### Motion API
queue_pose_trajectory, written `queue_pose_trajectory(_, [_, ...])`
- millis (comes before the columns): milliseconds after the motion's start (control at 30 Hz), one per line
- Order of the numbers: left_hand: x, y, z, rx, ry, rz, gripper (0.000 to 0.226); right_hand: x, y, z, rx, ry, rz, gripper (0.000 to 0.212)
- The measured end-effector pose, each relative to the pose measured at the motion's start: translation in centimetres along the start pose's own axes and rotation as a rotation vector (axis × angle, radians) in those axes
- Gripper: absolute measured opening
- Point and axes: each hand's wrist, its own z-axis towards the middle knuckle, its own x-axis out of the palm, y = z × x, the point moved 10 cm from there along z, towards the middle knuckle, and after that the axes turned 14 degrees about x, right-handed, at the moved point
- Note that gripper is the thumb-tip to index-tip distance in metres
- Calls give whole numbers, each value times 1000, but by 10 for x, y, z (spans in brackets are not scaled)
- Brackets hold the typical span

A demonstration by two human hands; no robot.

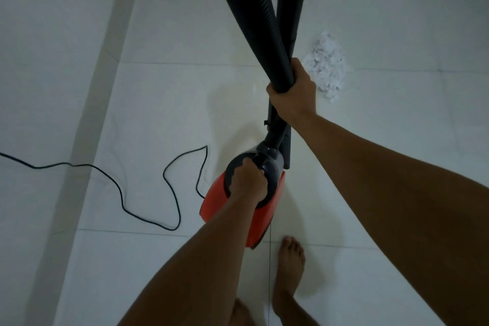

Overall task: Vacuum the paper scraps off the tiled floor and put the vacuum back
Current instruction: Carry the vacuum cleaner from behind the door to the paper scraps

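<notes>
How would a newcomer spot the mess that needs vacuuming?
Start at the white tiled floor. Just right of the right hand gripping the black hose lies the paper scraps pile. It is the only fluffy, crumpled heap on the smooth tiles.

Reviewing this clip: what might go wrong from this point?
The cord lies in loose loops beside the vacuum, near the bare foot; it may snag or trip. Only the left hand grips the handle; if it slips, the body might land on that foot. The right hand grips hose and tube together; a swing might scatter the scraps.
</notes>
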Motion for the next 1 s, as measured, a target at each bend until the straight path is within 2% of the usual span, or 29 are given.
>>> queue_pose_trajectory(400, [96,62,21,-28,-10,-38,36,34,-101,-9,-100,-5,28,29])
queue_pose_trajectory(567, [116,60,22,-43,-38,-45,38,32,-116,-4,-131,23,69,31])
queue_pose_trajectory(1000, [154,48,46,-63,35,-43,45,22,-159,17,-115,6,73,30])
